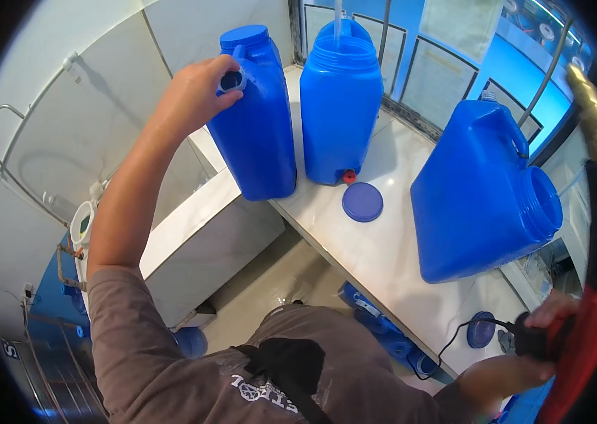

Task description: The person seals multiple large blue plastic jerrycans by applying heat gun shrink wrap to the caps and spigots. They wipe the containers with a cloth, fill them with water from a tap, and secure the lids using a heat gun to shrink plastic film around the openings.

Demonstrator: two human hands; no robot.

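On the left, a tall blue plastic jug (259,138) with a screw lid stands upright. My left hand (206,87) reaches its small side opening, pinching a translucent ring (232,81) there between thumb and fingers. At the lower right my right hand (547,339), blurred, grips a red and black tool (595,302) with a brass-coloured nozzle and a black cord. Upright in the centre is an open blue container (341,106) with a red tap; a stream or clear tube enters its mouth. Another open blue jug (473,201) stands tilted at the right.
A blue round lid (362,202) lies on the white marble-look counter (367,249); a second lid (481,329) is at the lower right. Blue containers (383,331) are under the counter. Glass panels (436,79) stand behind, with pipes (39,106) on the left wall.
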